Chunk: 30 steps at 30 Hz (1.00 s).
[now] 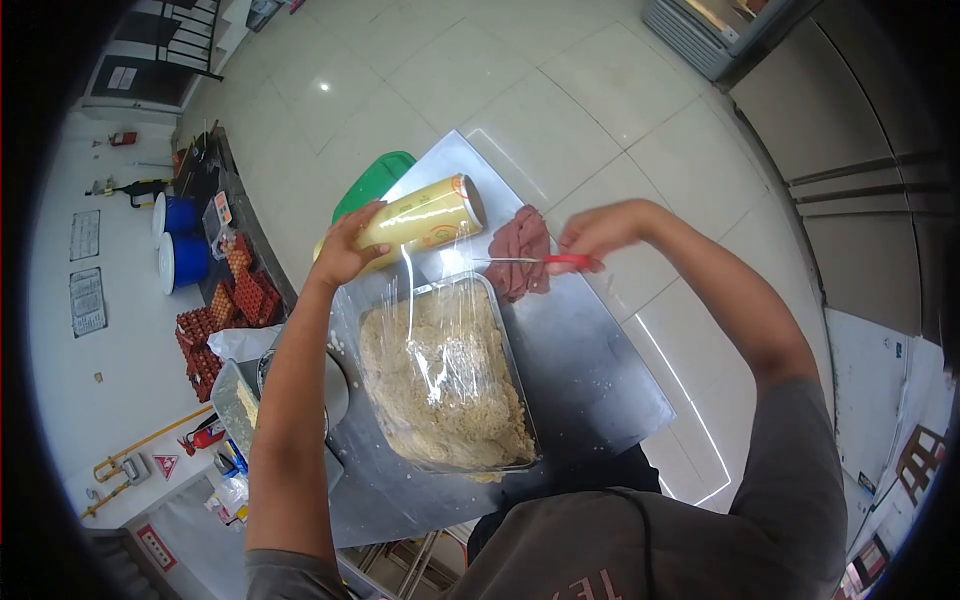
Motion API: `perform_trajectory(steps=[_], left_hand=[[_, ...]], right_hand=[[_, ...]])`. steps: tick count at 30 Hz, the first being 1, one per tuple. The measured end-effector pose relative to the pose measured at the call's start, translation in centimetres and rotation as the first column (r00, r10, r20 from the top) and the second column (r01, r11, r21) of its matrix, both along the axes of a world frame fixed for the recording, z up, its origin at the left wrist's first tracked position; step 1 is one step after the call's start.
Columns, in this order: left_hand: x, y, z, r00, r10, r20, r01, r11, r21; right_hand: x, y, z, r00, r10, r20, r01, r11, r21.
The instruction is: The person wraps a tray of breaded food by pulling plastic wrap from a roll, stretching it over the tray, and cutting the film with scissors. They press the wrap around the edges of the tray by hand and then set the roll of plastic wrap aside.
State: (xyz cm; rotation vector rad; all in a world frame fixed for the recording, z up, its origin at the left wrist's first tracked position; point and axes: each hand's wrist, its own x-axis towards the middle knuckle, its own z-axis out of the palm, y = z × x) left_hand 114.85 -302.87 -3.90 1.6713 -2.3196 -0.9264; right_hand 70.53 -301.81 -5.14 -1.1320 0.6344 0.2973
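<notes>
My left hand (351,243) grips a large yellow roll of cling film (425,215) near its left end, fingers over the top. Clear film (437,365) hangs from the roll across a metal tray (511,372) heaped with a pale, crumbly food (450,400). Slightly blurred, my right hand (603,236) is closed around the red handle of a thin-bladed knife (568,260). The blade points left, close to the film between roll and tray. Under the blade lies a crumpled reddish-brown cloth (519,245).
The steel table (585,370) extends right of the tray. A green lid or container (372,182) shows behind the roll. To the left are a round metal pot (337,392), a plastic bin (232,410), stacked egg trays (255,297) and blue buckets (184,262). Steel cabinets (850,170) line the right.
</notes>
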Motion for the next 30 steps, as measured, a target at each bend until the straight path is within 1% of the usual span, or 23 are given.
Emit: perform_trajectory(steps=[1,3,4,5,6,8,10,14,15,17,18,20,21,22,24,25,27,28,29,30], left_hand=[[0.0,0.1,0.0,1.0,-0.001,0.004,0.001,1.0,-0.001],[0.0,0.1,0.0,1.0,0.015,0.007,-0.015,1.0,0.013],[0.0,0.0,0.1,1.0,0.025,0.007,-0.025,0.999,0.027],[0.1,-0.1,0.0,1.0,0.029,0.008,-0.029,0.999,0.025],[0.2,-0.2,-0.1,1.0,0.012,0.0,-0.012,1.0,0.025],[0.5,-0.3,-0.3,1.0,0.004,-0.006,-0.003,1.0,0.021],[0.7,-0.3,-0.4,0.999,-0.004,-0.046,0.005,1.0,0.011],[0.6,-0.3,-0.2,1.0,0.013,-0.008,-0.013,1.0,0.01],[0.5,-0.2,0.0,1.0,-0.002,0.003,0.002,1.0,-0.015],[0.5,-0.3,0.0,1.0,-0.019,0.015,0.019,0.999,-0.046],[0.6,-0.3,-0.3,1.0,-0.014,-0.003,0.014,0.999,-0.038],[0.9,-0.3,-0.3,1.0,-0.008,-0.014,0.008,0.999,-0.033],[0.7,-0.3,-0.2,1.0,0.002,-0.009,-0.002,1.0,-0.022],[0.5,-0.2,-0.1,1.0,0.011,-0.004,-0.011,1.0,-0.011],[0.5,-0.3,0.1,1.0,0.014,-0.007,-0.014,1.0,0.003],[0.4,-0.3,0.2,1.0,0.017,-0.013,-0.017,1.0,0.018],[0.5,-0.3,0.0,1.0,0.01,-0.015,-0.01,1.0,0.006],[0.6,-0.2,-0.2,1.0,0.008,-0.016,-0.008,1.0,-0.002],[0.7,-0.1,-0.2,1.0,0.012,-0.016,-0.012,1.0,-0.002],[0.7,-0.1,-0.2,1.0,0.007,-0.009,-0.007,1.0,-0.015]], right_hand=[[1.8,-1.0,0.2,1.0,0.006,0.003,-0.006,1.0,-0.002],[5.0,-2.4,0.2,0.991,-0.005,0.133,-0.005,0.997,0.079],[6.3,-3.1,-0.7,0.991,-0.001,0.134,-0.01,0.997,0.078],[7.7,-3.8,-2.4,0.995,0.039,0.095,-0.037,0.999,-0.031],[8.9,-4.2,-2.8,0.996,0.077,0.051,-0.069,0.988,-0.14],[10.5,-4.4,-2.8,0.995,0.085,0.05,-0.077,0.987,-0.138],[11.5,-4.3,-1.6,0.997,0.028,0.071,-0.03,0.999,0.022],[11.8,-3.6,-1.1,0.999,-0.008,0.034,0.01,0.999,-0.044],[12.1,-3.3,-0.9,0.999,-0.004,0.032,0.005,0.999,-0.047],[12.7,-2.8,-0.4,0.996,0.07,0.051,-0.069,0.997,-0.021],[13.3,-2.6,-0.1,0.996,0.072,0.052,-0.071,0.997,-0.026],[14.7,-2.1,0.3,0.998,0.052,-0.031,-0.055,0.99,-0.133],[15.2,-1.5,0.7,0.999,0.039,-0.021,-0.043,0.98,-0.195],[15.6,-1.0,0.6,0.999,0.039,-0.017,-0.041,0.98,-0.196],[16.2,-0.5,0.6,0.994,-0.05,0.1,0.078,0.951,-0.298],[16.1,-0.6,0.5,0.994,-0.051,0.099,0.078,0.951,-0.3],[15.1,-1.2,1.4,0.999,0.045,-0.028,-0.052,0.926,-0.374],[14.1,-1.4,2.0,0.999,0.046,-0.028,-0.053,0.925,-0.375],[12.6,-1.5,2.8,0.988,0.051,-0.148,-0.081,0.975,-0.206],[11.1,-1.6,3.0,0.962,0.077,-0.263,-0.087,0.996,-0.027]])
